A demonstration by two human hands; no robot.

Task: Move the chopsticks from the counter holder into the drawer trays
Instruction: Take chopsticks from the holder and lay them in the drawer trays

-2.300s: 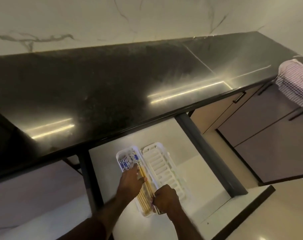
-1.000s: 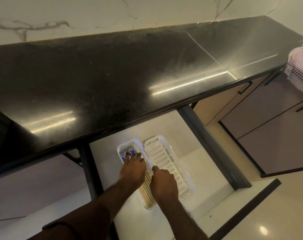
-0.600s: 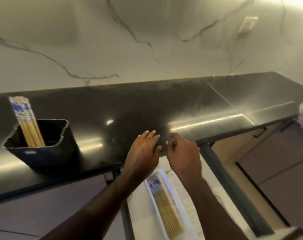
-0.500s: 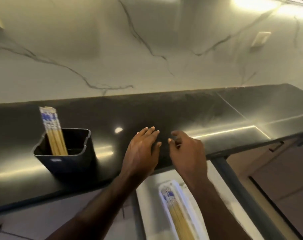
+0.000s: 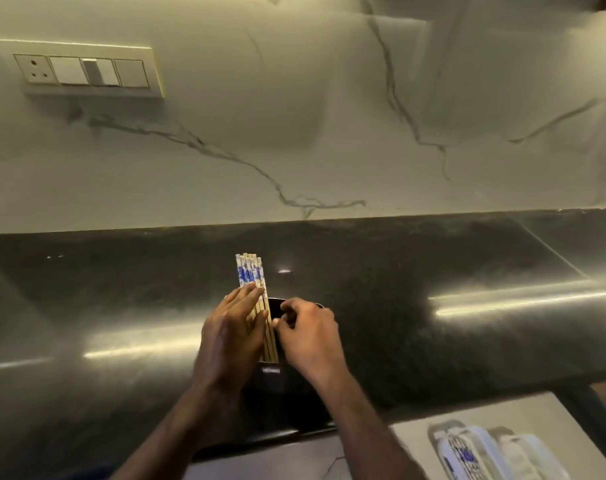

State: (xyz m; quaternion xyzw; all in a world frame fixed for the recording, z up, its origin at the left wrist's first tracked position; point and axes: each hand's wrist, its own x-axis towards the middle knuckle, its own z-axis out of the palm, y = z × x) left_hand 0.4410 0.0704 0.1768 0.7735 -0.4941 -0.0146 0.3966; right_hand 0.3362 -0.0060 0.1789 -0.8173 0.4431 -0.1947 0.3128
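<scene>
A bundle of wooden chopsticks point(image 5: 251, 277) with blue-and-white tops stands upright in a dark holder point(image 5: 281, 379) on the black counter. My left hand point(image 5: 230, 336) lies flat against the bundle's left side, fingers extended along the sticks. On the bundle's right side, my right hand point(image 5: 308, 332) pinches the lower sticks with curled fingers at the holder's rim. Both hands hide most of the holder. At the bottom right, the open drawer point(image 5: 416, 434) shows the left white tray point(image 5: 461, 455) with chopsticks lying in it and a second white tray point(image 5: 526, 452) beside it, both blurred.
The black counter point(image 5: 433, 271) runs across the view, with a marble backsplash behind it. A switch and socket panel point(image 5: 83, 71) sits on the wall at the upper left. The open drawer juts out below the counter edge at the right.
Both hands left the drawer tray, rose over the counter and moved left to the holder. They now close around the chopstick bundle. The view swung up and left.
</scene>
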